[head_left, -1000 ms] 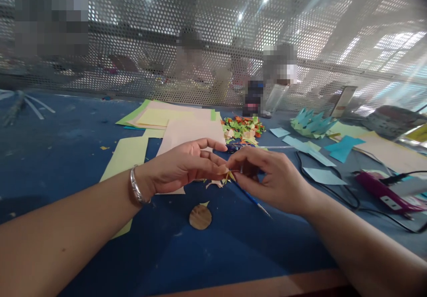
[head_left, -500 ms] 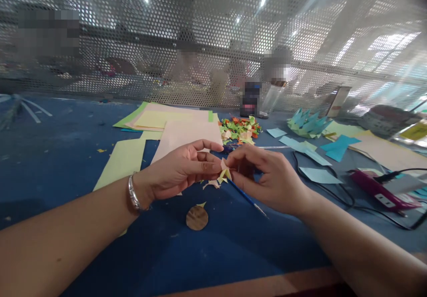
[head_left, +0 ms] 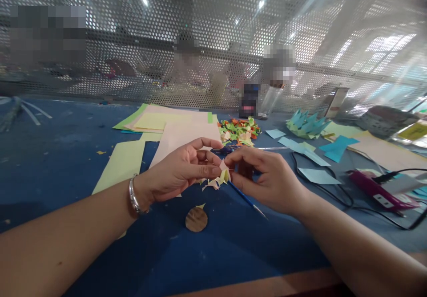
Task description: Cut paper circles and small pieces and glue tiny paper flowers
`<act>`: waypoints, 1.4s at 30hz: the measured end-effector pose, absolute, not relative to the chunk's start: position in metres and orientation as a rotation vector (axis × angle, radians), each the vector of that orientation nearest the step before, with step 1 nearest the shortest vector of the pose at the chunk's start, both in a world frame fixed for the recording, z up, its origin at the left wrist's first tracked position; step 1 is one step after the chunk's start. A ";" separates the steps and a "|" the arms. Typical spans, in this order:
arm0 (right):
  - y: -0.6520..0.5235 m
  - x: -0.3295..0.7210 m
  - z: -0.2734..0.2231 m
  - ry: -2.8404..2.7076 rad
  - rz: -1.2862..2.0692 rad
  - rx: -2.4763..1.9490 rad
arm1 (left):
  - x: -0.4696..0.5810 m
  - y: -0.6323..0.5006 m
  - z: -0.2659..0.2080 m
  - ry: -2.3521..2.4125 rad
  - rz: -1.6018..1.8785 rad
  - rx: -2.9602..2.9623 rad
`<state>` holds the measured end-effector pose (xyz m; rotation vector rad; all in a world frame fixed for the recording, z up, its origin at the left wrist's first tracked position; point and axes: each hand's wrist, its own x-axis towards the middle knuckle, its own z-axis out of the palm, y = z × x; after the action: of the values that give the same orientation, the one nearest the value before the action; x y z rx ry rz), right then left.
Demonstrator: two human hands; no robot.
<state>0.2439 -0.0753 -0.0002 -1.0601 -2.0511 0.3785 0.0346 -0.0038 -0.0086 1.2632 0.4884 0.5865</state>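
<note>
A small folded paper piece point(head_left: 224, 168), pink with yellow showing, is between my two hands above the blue table. My left hand point(head_left: 187, 168), a silver bangle at its wrist, pinches the left side of it between thumb and fingers. My right hand point(head_left: 267, 176) closes its thumb and index finger on the right side. A thin blue stick with a fine pale tip point(head_left: 245, 197) runs out from beneath my right fingers; whether they touch it I cannot tell. Small pink and yellow paper scraps point(head_left: 213, 183) lie below the hands. Nearer me sits a round brown disc point(head_left: 196, 219).
Behind my hands lie pale paper sheets point(head_left: 187, 132) and a heap of colourful paper bits point(head_left: 238, 130). At right are a blue-green folded paper form point(head_left: 307, 123), blue strips point(head_left: 318, 176) and a magenta power strip point(head_left: 383, 192) with black cables. A perforated metal screen point(head_left: 207, 65) stands behind.
Both hands keep their hold on the folded paper, with only tiny finger shifts. The view has moved very slightly.
</note>
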 end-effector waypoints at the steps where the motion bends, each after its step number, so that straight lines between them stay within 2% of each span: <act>1: -0.075 0.244 0.000 -2.050 0.378 -1.060 | 0.035 -0.004 -0.008 0.493 0.593 1.259; 13: -0.073 0.241 -0.001 -2.053 0.402 -1.077 | 0.035 0.000 -0.009 0.567 0.594 1.217; 20: -0.070 0.245 -0.001 -1.893 0.394 -1.139 | 0.039 -0.016 -0.007 0.591 1.045 1.639; 24: -0.067 0.246 -0.002 -1.857 0.361 -1.163 | 0.040 -0.024 -0.009 0.566 1.000 1.787; 42: -0.068 0.244 -0.003 -1.852 0.432 -1.161 | 0.042 -0.021 -0.008 0.586 0.949 1.690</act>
<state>0.2442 -0.0677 -0.0032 -1.1615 -1.8517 0.4324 0.0425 -0.0208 -0.0084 1.6905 0.5861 0.9494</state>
